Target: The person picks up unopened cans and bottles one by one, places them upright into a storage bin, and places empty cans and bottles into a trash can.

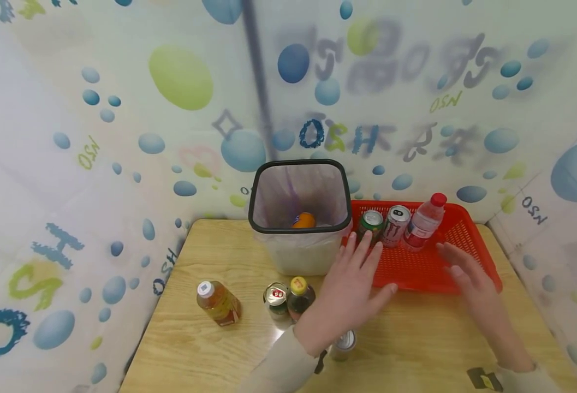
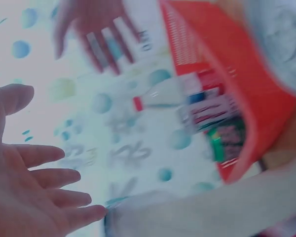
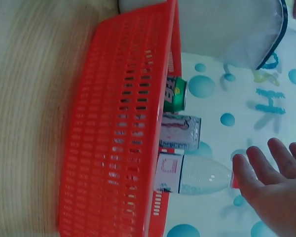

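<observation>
My left hand [image 1: 344,289] hovers with spread fingers at the near left of a red basket [image 1: 411,273], holding nothing. To its right, above the basket's right part, my right hand [image 1: 480,300] also holds nothing; its fingers look relaxed in the right wrist view. Inside the basket stand a green can [image 3: 175,94], a white can with pink markings [image 3: 180,132] and a clear bottle with a red cap [image 3: 204,174]. My left hand partly covers the green can in the head view. Beside the left forearm stands a silver-topped can [image 1: 344,343].
A bin [image 1: 295,254] with a black rim and a clear liner stands left of the basket, an orange item [image 1: 304,220] inside. In front are a can [image 1: 276,300] and a yellow-capped dark bottle [image 1: 300,297]. An amber drink bottle [image 1: 219,304] stands further left on the wooden table [image 1: 180,349].
</observation>
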A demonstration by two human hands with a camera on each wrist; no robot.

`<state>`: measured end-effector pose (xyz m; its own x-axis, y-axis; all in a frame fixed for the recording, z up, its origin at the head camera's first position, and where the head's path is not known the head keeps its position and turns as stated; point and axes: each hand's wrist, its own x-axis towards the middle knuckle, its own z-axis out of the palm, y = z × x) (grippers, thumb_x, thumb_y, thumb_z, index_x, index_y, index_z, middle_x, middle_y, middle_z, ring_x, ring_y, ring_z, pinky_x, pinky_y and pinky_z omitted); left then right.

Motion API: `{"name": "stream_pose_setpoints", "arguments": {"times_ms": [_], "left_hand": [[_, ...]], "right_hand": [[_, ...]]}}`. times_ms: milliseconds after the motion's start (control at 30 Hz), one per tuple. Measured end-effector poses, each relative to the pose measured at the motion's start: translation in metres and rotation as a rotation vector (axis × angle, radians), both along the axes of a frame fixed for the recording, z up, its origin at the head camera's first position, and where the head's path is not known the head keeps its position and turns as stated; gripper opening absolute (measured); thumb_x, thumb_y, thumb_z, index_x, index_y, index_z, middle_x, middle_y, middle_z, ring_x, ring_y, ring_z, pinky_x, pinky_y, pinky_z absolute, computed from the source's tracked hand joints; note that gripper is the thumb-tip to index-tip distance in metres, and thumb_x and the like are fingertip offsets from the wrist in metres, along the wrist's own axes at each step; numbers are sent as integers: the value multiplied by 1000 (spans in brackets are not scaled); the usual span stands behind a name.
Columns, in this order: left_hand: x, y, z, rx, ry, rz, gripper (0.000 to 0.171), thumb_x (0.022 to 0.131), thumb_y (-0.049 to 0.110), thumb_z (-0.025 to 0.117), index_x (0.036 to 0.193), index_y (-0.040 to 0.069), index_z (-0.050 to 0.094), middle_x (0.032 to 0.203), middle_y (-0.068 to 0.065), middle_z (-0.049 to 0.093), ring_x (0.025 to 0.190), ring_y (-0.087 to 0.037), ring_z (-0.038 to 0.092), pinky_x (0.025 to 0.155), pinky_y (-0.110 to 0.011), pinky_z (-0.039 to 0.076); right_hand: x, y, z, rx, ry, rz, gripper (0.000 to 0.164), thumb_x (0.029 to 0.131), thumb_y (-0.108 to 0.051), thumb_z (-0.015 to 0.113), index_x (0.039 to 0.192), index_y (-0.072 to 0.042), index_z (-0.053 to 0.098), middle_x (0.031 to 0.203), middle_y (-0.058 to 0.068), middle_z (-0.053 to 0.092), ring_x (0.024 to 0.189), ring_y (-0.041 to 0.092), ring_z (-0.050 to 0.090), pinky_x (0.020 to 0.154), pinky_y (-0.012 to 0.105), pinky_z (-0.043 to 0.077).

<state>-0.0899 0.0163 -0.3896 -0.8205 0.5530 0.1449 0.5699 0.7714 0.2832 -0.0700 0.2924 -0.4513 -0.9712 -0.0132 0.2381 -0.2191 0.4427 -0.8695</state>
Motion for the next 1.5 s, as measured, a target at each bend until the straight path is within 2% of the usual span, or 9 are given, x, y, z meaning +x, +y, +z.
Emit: {"name": "stream_pose_setpoints", "arguments": {"times_ms": [167,333,467,633,933,1133,1200,1367,1500], "left_hand": [[2,-17,22,92,73,-14,72,102,54,56,160,13,41,170,-9,26,157,-35,19,124,-48,22],[-1,-39,27,172,120,24,69,101,48,61,157,12,44,168,-8,31,156,-33,25,122,-48,28],[-4,-59,22,270,185,52,64,100,40,66,153,9,49,164,-11,39,152,-35,33,119,-50,34],[-8,-83,13,385,215,64,65,98,31,71,152,2,49,160,-14,44,151,-35,35,119,-51,34],[-9,-119,-2,496,249,93,65,100,33,67,151,-2,47,158,-15,46,151,-33,36,119,-52,33],[-4,-139,-15,522,271,138,67,104,44,60,152,-1,47,158,-15,46,148,-37,39,118,-55,35],[-2,-144,-20,522,255,158,67,104,42,61,153,0,46,159,-14,45,148,-36,39,118,-55,34],[4,-157,-28,537,201,202,66,102,36,63,156,3,43,160,-13,44,149,-33,38,119,-54,33],[8,-165,-34,532,179,253,67,101,34,63,158,6,41,160,-13,44,148,-34,40,118,-54,34]], "right_hand": [[6,-11,-2,-7,-35,38,50,111,-18,44,161,-14,37,154,-12,48,131,-13,41,96,4,40],[13,-25,-10,-22,-116,103,50,112,-21,43,160,-12,37,157,4,46,130,-14,40,96,7,41],[14,-38,-25,-68,-132,171,48,112,-18,43,159,-10,39,156,1,48,134,-9,43,99,9,41],[16,-54,-41,-134,-112,277,49,109,-10,46,158,-12,41,158,12,47,138,-3,45,103,13,42],[25,-84,-61,-91,-1,468,63,101,-5,59,160,-12,38,160,14,45,142,14,47,109,31,46],[27,-102,-76,36,42,507,81,90,-22,78,160,-13,38,160,4,46,137,25,52,106,43,49],[27,-108,-81,57,51,521,89,88,-35,82,161,-13,36,161,1,44,139,20,50,108,40,47],[25,-122,-95,45,171,588,106,87,-63,74,160,1,30,164,8,39,148,18,41,113,36,43],[26,-131,-103,48,184,606,110,82,-53,84,160,2,29,162,14,42,146,21,43,113,35,43]]}}
